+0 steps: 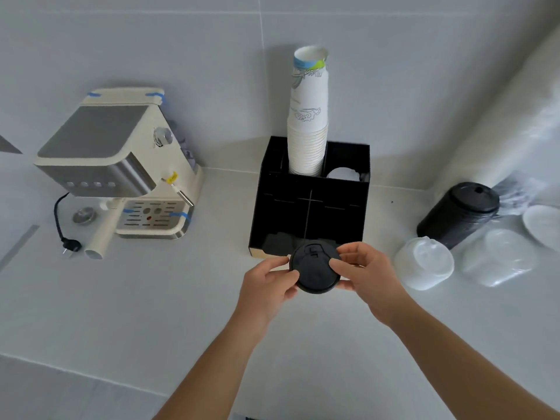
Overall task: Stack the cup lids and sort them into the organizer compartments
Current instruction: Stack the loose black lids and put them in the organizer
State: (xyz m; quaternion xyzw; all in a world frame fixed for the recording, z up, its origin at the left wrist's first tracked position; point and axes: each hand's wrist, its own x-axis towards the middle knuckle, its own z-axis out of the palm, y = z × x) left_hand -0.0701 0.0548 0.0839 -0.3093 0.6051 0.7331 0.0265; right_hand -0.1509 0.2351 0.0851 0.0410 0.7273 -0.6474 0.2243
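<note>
We've got both hands on one round black plastic cup lid (315, 268), top face up, held just above the pale table (151, 298): left hand (268, 283) pinches its left rim, right hand (365, 268) grips the right rim with the thumb laid on top. Directly beyond the hands, almost touching the lid's far edge, sits the black square divided organizer box (312, 201); its front compartments look dark, contents unclear. In its back row we see a tall stack of white paper cups (309, 116) and, beside that, something white, can't tell what. Right of our right hand: a stack of white translucent plastic lids (424, 263), then a tipped stack of black lids (459, 213) further out, with clear plastic lids (497, 259) next to them. Far left of our left hand stands a cream and steel espresso machine (118, 165), plug lying loose on the table.
</note>
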